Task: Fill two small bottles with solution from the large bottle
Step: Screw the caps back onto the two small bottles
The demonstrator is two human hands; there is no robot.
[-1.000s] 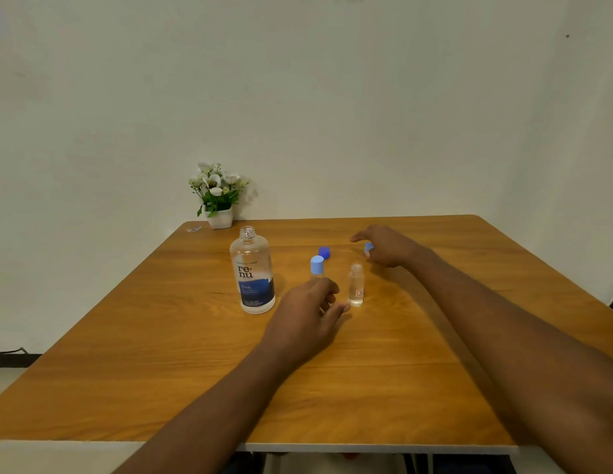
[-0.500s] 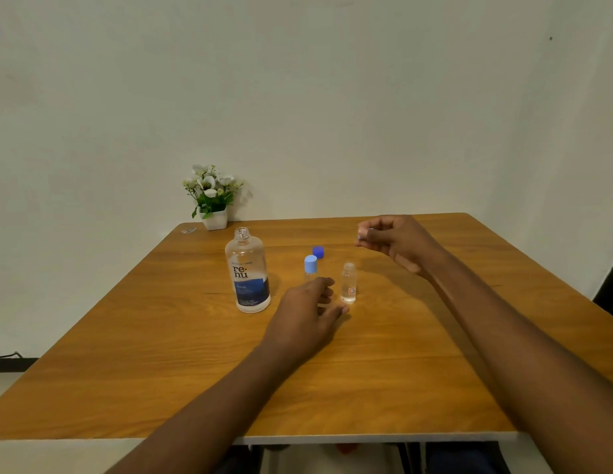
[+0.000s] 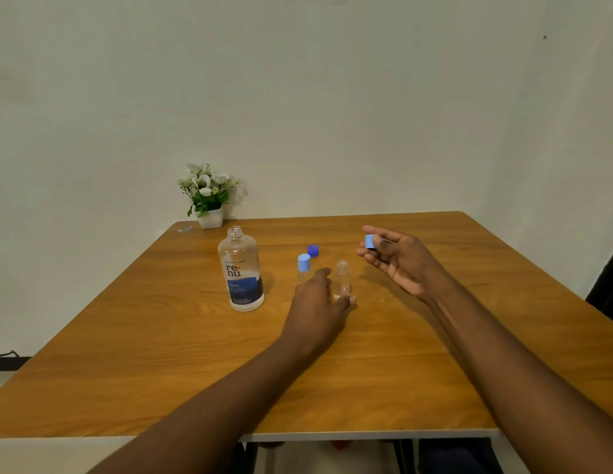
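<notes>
The large clear bottle with a blue "renu" label stands uncapped on the wooden table. To its right stand two small clear bottles: one with a light blue cap, one uncapped. A dark blue cap lies behind them. My left hand rests low between the small bottles, its thumb at the base of the uncapped one; whether it grips is hidden. My right hand is raised to the right, palm up, and pinches a light blue cap.
A white pot of white flowers stands at the table's far left corner, with a small scrap beside it. A pale wall rises behind the table. The near table edge runs across the bottom.
My right hand picked the light blue cap off the table, lifted it and turned palm up. My left hand edged closer to the uncapped small bottle.
</notes>
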